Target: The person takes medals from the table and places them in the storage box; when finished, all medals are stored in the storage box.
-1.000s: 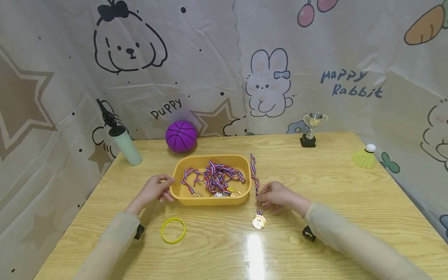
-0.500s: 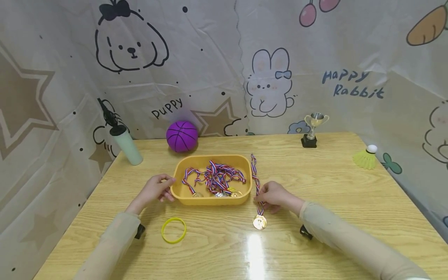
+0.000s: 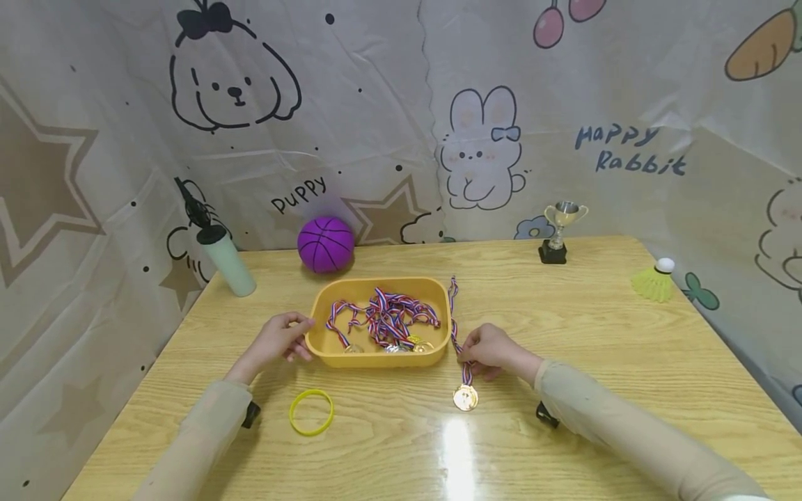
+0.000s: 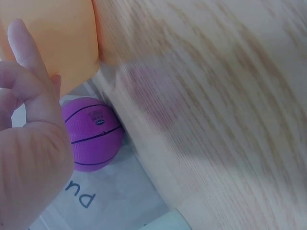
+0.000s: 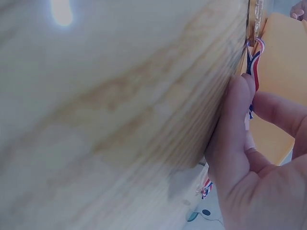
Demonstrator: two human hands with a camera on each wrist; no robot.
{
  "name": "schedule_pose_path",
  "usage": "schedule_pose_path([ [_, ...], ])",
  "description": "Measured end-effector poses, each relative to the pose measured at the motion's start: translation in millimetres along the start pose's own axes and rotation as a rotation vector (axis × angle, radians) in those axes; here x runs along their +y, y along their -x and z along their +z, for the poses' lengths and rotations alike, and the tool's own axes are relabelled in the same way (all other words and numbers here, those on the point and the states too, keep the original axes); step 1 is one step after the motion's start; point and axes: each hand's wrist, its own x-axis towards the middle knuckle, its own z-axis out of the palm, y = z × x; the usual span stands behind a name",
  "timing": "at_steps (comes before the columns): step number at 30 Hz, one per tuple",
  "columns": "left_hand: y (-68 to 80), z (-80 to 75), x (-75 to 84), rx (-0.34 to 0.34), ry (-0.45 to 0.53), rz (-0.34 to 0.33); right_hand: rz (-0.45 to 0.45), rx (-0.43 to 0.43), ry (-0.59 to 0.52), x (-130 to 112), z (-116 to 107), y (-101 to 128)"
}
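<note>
In the head view, my left hand (image 3: 283,336) holds the left rim of a yellow-orange plastic tray (image 3: 376,360) between thumb and finger. The left wrist view shows one straight finger before the tray's outer wall (image 4: 53,33); the rim grip lies out of that frame. Tangled striped ribbons (image 3: 388,316) and several medals (image 3: 396,348) lie inside. Beside the tray's right wall, my right hand (image 3: 491,350) pinches the red, white and blue ribbon (image 5: 255,72) of a gold medal (image 3: 466,397). That medal lies on the table, and its ribbon runs back along the tray.
A yellow wristband (image 3: 311,412) lies near the left forearm. Along the back stand a green bottle (image 3: 230,264), a purple basketball (image 3: 326,244) and a trophy cup (image 3: 554,236). At the right edge of the table (image 3: 595,334) rests a yellow shuttlecock (image 3: 654,281).
The right hand has shifted slightly left, bringing the middle of the ribbon closer to the tray's wall. The left hand and the tray stay in place.
</note>
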Motion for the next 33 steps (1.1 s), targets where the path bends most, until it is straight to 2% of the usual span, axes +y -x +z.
schedule_pose_path([
  [10, -0.6, 0.4, -0.7, -0.01, 0.014, -0.003, 0.015, -0.046, -0.085, 4.0, -3.2, -0.1],
  [18, -0.3, 0.0, -1.4, -0.009, 0.013, 0.005, 0.005, -0.134, -0.209, 3.8, -7.1, 3.9],
  [26, -0.9, 0.3, -4.3, -0.014, 0.023, 0.014, -0.029, -0.182, -0.316, 7.2, -11.5, 6.0],
  [33, -1.2, 0.0, -3.7, -0.013, 0.027, 0.008, -0.048, -0.194, -0.543, 10.5, -15.9, 3.8],
])
